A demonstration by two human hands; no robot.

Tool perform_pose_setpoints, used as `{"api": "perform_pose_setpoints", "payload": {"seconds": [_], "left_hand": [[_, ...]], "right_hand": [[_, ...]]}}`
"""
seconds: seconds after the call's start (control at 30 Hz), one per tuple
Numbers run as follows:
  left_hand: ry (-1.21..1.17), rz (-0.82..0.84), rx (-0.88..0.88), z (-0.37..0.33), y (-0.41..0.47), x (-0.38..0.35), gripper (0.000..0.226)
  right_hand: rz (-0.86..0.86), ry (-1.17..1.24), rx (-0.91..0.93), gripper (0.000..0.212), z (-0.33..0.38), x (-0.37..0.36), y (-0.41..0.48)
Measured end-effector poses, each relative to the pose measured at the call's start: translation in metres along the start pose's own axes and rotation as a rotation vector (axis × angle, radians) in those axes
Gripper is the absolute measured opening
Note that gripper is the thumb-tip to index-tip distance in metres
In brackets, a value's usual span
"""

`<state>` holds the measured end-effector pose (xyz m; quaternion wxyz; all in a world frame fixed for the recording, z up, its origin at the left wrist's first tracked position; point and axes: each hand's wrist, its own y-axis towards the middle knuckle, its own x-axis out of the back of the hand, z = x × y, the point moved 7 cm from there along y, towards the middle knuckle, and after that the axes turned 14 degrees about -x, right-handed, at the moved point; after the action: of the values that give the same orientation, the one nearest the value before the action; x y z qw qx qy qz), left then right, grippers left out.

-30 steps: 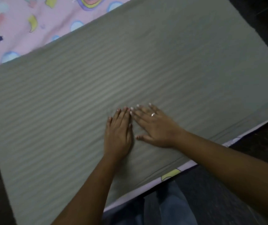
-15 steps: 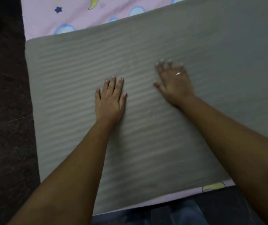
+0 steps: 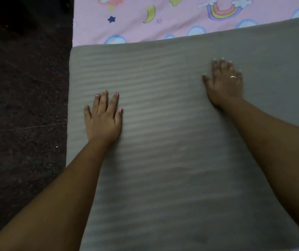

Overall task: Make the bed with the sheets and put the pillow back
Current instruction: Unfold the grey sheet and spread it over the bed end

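Grey sheet (image 3: 163, 142) under flat left hand (image 3: 102, 118), right hand (image 3: 224, 84).

A grey sheet (image 3: 163, 142) with faint stripes overlies a pink sheet (image 3: 136, 20) printed with rainbows, yellow moons and blue stars, beside a dark floor (image 3: 22, 105).

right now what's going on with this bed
A person presses both hands flat on a grey striped sheet, apparently smoothing it. The left hand lies near the sheet's left edge, and the right hand is farther up and to the right. Beyond its far edge a pink patterned sheet shows.
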<state>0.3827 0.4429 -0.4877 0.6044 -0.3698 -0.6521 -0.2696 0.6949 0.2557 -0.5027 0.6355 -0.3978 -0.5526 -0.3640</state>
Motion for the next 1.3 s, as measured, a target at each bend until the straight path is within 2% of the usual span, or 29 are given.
{"api": "perform_pose_setpoints", "payload": {"seconds": [0.03,0.1,0.23,0.37,0.53,0.7,0.73,0.77,0.83,0.9,0.97,1.0,1.07,1.2,1.3], "left_hand": [[0.005,-0.004,0.007,0.001,-0.001,0.0,0.052],[0.004,-0.012,0.02,0.003,-0.001,0.0,0.052],[-0.054,-0.044,0.073,0.018,-0.011,0.006,0.051],[-0.161,-0.112,0.079,0.035,-0.051,0.009,0.049],[-0.23,-0.099,0.014,0.027,-0.121,0.004,0.053],[-0.255,-0.05,-0.019,0.009,-0.178,0.003,0.052],[-0.251,-0.037,-0.02,0.006,-0.186,0.002,0.051],[-0.241,-0.023,-0.02,0.004,-0.192,0.0,0.051],[-0.226,-0.007,-0.022,-0.002,-0.201,-0.002,0.05],[-0.228,0.002,-0.023,-0.006,-0.205,-0.002,0.05],[-0.25,0.01,-0.026,-0.009,-0.206,-0.001,0.05],[-0.269,0.014,-0.032,-0.012,-0.206,0.0,0.05],[-0.318,0.025,-0.05,-0.019,-0.206,0.004,0.051],[-0.411,0.059,-0.128,-0.041,-0.203,0.01,0.053],[-0.464,0.048,-0.169,-0.055,-0.196,0.017,0.05]], "right_hand": [[0.013,0.005,-0.033,0.065,0.004,-0.002,0.004],[0.016,0.003,0.043,0.064,0.034,-0.006,-0.005],[0.083,0.005,0.391,0.07,0.127,-0.019,-0.082],[0.155,0.029,0.736,0.072,0.18,-0.03,-0.197],[0.253,0.061,1.063,0.071,0.179,-0.036,-0.331],[0.435,0.146,1.343,0.06,0.156,-0.008,-0.361],[0.424,0.164,1.331,0.058,0.149,-0.003,-0.346],[0.396,0.184,1.243,0.058,0.141,-0.001,-0.319],[0.309,0.178,0.896,0.063,0.109,-0.001,-0.243],[0.196,0.074,0.597,0.066,0.063,-0.001,-0.18],[0.17,-0.054,0.44,0.069,0.036,-0.007,-0.167],[0.173,-0.076,0.436,0.071,0.037,-0.012,-0.18],[0.205,-0.06,0.566,0.071,0.056,-0.021,-0.238],[0.27,0.028,1.001,0.062,0.088,-0.02,-0.387],[0.384,0.124,1.34,0.052,0.093,-0.009,-0.458]]}}
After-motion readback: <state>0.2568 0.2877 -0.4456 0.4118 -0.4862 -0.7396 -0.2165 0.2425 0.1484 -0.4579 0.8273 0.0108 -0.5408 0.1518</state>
